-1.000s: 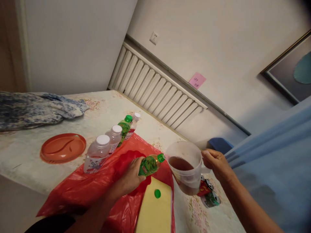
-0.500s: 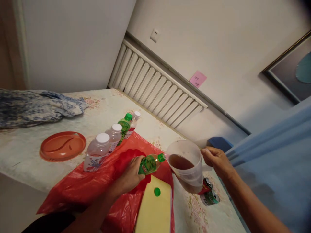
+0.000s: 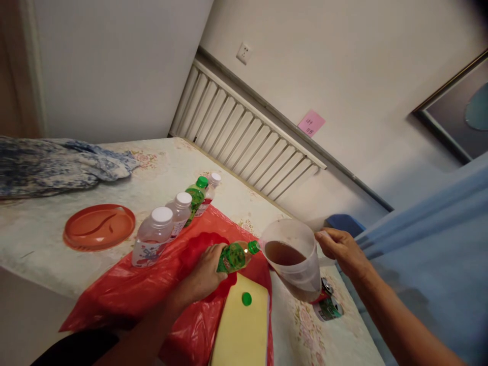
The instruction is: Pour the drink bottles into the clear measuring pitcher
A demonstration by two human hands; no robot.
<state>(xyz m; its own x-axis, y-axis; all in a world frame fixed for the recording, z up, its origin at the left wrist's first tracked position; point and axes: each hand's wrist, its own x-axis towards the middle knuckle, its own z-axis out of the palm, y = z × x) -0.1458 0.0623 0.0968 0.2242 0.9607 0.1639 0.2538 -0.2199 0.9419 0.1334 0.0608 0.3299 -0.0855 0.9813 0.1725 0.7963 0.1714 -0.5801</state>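
My left hand (image 3: 209,269) is closed around a small plastic bottle (image 3: 233,257) with a green label and green neck, tilted with its mouth to the right. That mouth touches, or nearly touches, the lip of a translucent plastic measuring jug (image 3: 292,254), tipped toward it with brown liquid inside. My right hand (image 3: 339,251) grips the jug's handle. Whether liquid is flowing between them I cannot tell. Below the bottle, a green bottle cap (image 3: 246,299) lies on a yellow pad (image 3: 240,330). A red scalloped dish (image 3: 196,249) is partly hidden behind my left hand.
Capped bottles stand in a row: two white-capped ones (image 3: 152,239) (image 3: 179,216), a green-capped one (image 3: 196,195) and another white-capped one (image 3: 209,193). A red plastic bag (image 3: 125,295) lies beneath. Also here are an orange lid (image 3: 99,227), drink cans (image 3: 330,308) and bunched cloth (image 3: 61,168).
The jug's base and my right hand have shifted very slightly to the right. The bottle stays at the jug's lip in my left hand.
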